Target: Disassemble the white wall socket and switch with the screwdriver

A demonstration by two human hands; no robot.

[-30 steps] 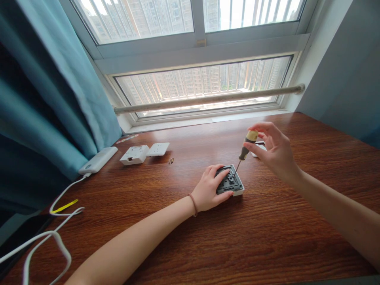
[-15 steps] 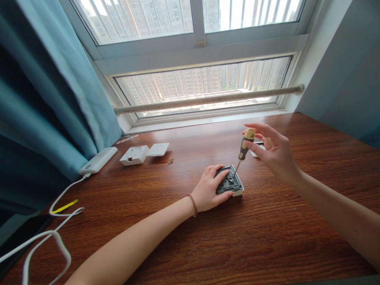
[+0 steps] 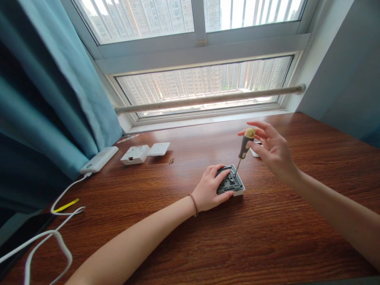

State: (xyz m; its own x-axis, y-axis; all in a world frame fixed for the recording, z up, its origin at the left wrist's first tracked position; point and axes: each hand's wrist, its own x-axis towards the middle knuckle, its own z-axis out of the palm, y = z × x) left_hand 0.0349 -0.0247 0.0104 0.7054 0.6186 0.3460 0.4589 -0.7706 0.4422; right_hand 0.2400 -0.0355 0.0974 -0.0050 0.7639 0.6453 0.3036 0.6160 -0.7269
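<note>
A grey socket module (image 3: 233,186) with a white edge lies back-up on the wooden desk (image 3: 267,237). My left hand (image 3: 209,192) grips its left side, fingers curled over it. My right hand (image 3: 271,152) holds a small screwdriver (image 3: 245,146) by its yellow and black handle, thumb and fingertips around the top. The screwdriver stands almost upright, with its tip set on the back of the module.
Two white socket parts (image 3: 135,154) (image 3: 158,149) and small brass screws (image 3: 171,160) lie at the back left. A white power bank (image 3: 99,159) with a white cable (image 3: 56,233) sits by the teal curtain (image 3: 44,99). Another white piece (image 3: 254,151) lies behind my right hand.
The screwdriver handle has tilted slightly left and my right fingers have shifted around its top. My left hand and the module have stayed put.
</note>
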